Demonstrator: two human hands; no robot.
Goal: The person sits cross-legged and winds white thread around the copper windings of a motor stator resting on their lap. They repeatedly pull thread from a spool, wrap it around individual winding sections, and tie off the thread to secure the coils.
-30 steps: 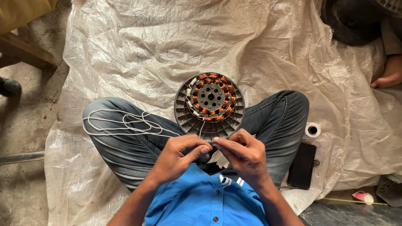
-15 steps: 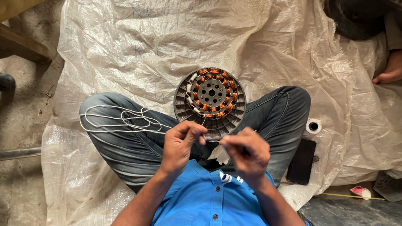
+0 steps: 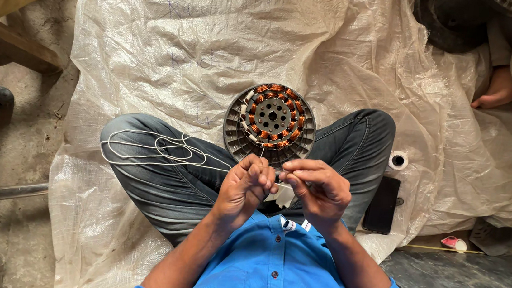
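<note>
While I sit cross-legged on the white woven sheet (image 3: 172, 36), the round motor stator (image 3: 270, 123) rests in the dip between my knees, just beyond my fingertips and straight ahead of both hands. My left hand (image 3: 246, 184) is pinched shut on the white cord (image 3: 154, 148), its fingers bunched at the stator's near rim; my right hand (image 3: 316, 187) is closed too, thumb and forefinger meeting the left at the same spot, though whether it grips the cord itself or a small tool I cannot tell. Both hands are about equally near the stator, touching each other over its lower edge. The cord runs out to my left, lying in loose loops across my left thigh (image 3: 159, 178), so its long run is sideways, crossing my lap. The copper windings ring the hub, face up. A dark phone (image 3: 381, 204) and a small white spool (image 3: 398, 160) lie by my right knee, close to that elbow's swing. Open sheet lies ahead of the stator; another person's bare foot (image 3: 496, 92) sits well apart, far right.
</note>
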